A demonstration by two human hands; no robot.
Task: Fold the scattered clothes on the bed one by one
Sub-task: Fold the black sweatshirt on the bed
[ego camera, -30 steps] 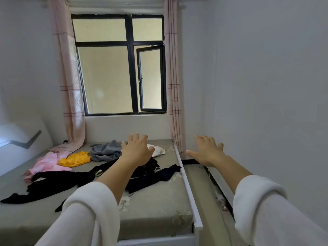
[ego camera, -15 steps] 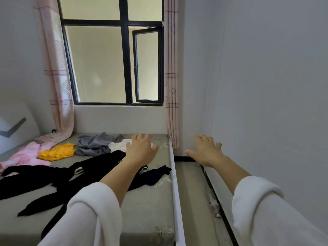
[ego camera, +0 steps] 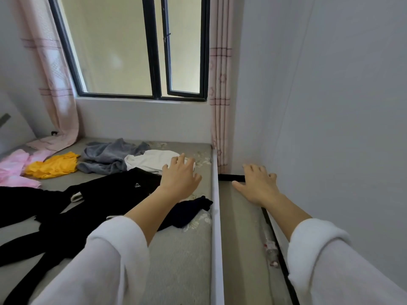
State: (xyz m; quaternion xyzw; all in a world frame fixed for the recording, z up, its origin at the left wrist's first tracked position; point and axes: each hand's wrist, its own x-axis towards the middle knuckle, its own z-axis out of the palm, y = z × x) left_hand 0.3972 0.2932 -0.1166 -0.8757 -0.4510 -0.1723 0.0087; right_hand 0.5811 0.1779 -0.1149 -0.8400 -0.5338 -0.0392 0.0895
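Both hands are being held out with fingers spread apart, and nothing is being gripped. Compared with a second ago, the bed point(ego camera: 182, 249) is being seen from much nearer, so the scattered clothes are being brought within reach. The left hand point(ego camera: 179, 175), earlier held over the black trousers point(ego camera: 114, 190), is now being hovered at the near edge of the white garment point(ego camera: 149, 160), just beside the trousers' waistband; whether cloth is being touched cannot be told. The right hand point(ego camera: 257, 186) is being kept over the gap between the white bed rail point(ego camera: 217, 216) and the wall point(ego camera: 330, 128), well apart from any garment. No garment is being shifted: the grey top point(ego camera: 105, 157), the yellow piece point(ego camera: 52, 166), the pink piece point(ego camera: 15, 168) and the dark piece point(ego camera: 189, 211) near the rail are being left crumpled where they were. Judging by this, the approach is being completed and a first pickup is being prepared, most likely of the white garment or the trousers; no folding is yet being done
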